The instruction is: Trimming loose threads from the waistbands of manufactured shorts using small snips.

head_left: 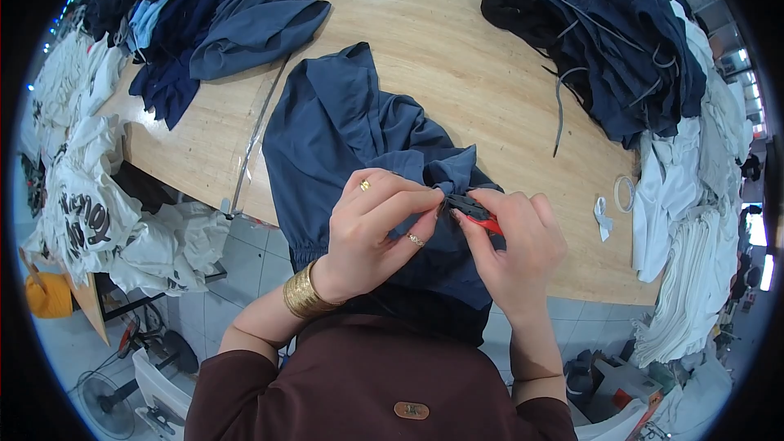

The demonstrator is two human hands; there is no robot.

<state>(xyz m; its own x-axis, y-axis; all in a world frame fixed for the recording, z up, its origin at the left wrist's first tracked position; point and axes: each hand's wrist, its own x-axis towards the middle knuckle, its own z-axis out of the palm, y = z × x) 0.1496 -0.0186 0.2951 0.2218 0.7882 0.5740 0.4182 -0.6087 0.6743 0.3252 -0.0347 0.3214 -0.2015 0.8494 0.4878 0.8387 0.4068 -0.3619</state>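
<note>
A dark blue-grey garment [322, 126] with a gathered, elastic-looking hem lies over the near edge of the table and hangs down toward me. My left hand [371, 220] is closed, pinching a fold of its cloth between thumb and fingers. In my right hand [523, 245] are small thread snips [483, 219], black with a red part, held between thumb and fingers. Their tips meet the cloth right beside my left fingertips. Fingers partly cover the blades, so I cannot tell whether they are apart.
The wooden table [441, 57] carries dark garments [261, 37] at far left and a pile with drawstrings [621, 49] at far right. White garments [90, 204] hang left; more white cloth [690, 269] stands right. A tape roll [624, 193] lies near a white scrap [603, 219]. A fan [106, 404] stands lower left.
</note>
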